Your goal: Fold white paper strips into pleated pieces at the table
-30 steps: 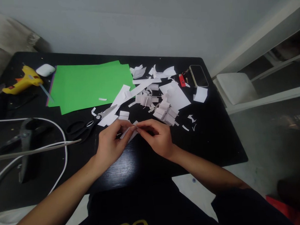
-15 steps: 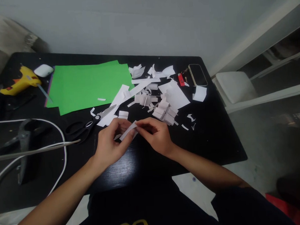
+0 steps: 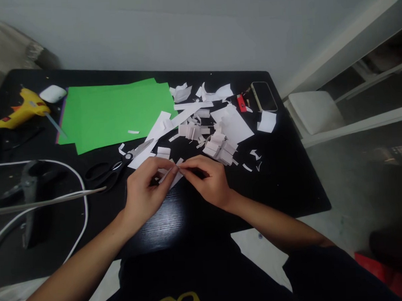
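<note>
Both of my hands meet over the near middle of the black table [image 3: 282, 182]. My left hand [image 3: 146, 193] and my right hand [image 3: 207, 179] pinch a small white paper strip [image 3: 172, 175] between their fingertips. Just beyond them lies a pile of folded white paper pieces [image 3: 219, 149] and loose white scraps [image 3: 193, 131]. Black-handled scissors [image 3: 117, 165] rest on the table to the left of my left hand.
Green paper sheets [image 3: 116, 112] cover the far left of the table. A yellow glue gun [image 3: 17, 112] and a white case [image 3: 53, 93] lie at the far left. A phone [image 3: 264, 96] and a red lighter [image 3: 241, 102] sit far right. White cables [image 3: 73, 196] loop at left.
The hands keep working the paper strip, turning and pressing it between the fingertips. The view has shifted slightly; nothing else on the table has moved.
</note>
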`<state>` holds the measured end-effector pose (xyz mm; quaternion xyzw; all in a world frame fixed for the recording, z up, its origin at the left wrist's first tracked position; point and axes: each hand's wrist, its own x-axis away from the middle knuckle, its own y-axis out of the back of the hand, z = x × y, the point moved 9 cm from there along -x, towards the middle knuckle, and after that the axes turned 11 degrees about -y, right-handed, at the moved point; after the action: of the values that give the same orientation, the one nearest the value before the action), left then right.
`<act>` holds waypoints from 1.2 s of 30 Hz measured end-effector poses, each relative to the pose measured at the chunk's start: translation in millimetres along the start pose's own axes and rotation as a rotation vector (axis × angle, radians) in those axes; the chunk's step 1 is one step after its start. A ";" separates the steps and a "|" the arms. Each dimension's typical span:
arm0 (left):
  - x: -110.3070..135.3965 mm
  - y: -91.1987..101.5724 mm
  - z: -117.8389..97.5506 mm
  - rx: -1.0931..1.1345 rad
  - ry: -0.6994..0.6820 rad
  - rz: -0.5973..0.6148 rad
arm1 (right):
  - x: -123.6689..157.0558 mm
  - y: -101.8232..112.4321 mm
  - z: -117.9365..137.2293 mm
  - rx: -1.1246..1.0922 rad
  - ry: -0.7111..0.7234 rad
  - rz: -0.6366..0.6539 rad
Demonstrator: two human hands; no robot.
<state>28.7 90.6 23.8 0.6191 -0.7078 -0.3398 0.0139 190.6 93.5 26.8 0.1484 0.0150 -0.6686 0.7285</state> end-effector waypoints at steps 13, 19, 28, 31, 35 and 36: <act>-1.0 -0.7 6.8 0.113 0.123 0.004 | -0.3 -3.8 -5.9 -0.052 -0.102 0.050; -2.9 -0.4 6.0 0.215 0.160 0.051 | 0.2 -11.2 -31.6 -0.235 -0.382 0.111; 0.3 0.4 17.2 0.155 0.197 0.085 | -6.2 -4.1 -38.6 -0.256 -0.366 0.083; 2.5 -11.6 18.8 0.264 0.262 0.154 | -5.0 -2.9 -31.6 -0.206 -0.295 0.069; -1.1 -15.5 13.6 0.347 0.283 0.156 | -3.4 0.1 -22.5 -0.104 -0.216 0.034; -2.2 -15.7 12.0 0.360 0.283 0.153 | -3.1 0.7 -20.3 -0.087 -0.196 0.028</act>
<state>37.5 98.0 7.7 0.5977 -0.7928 -0.1159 0.0279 194.5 101.4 8.2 0.0507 -0.0292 -0.6685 0.7414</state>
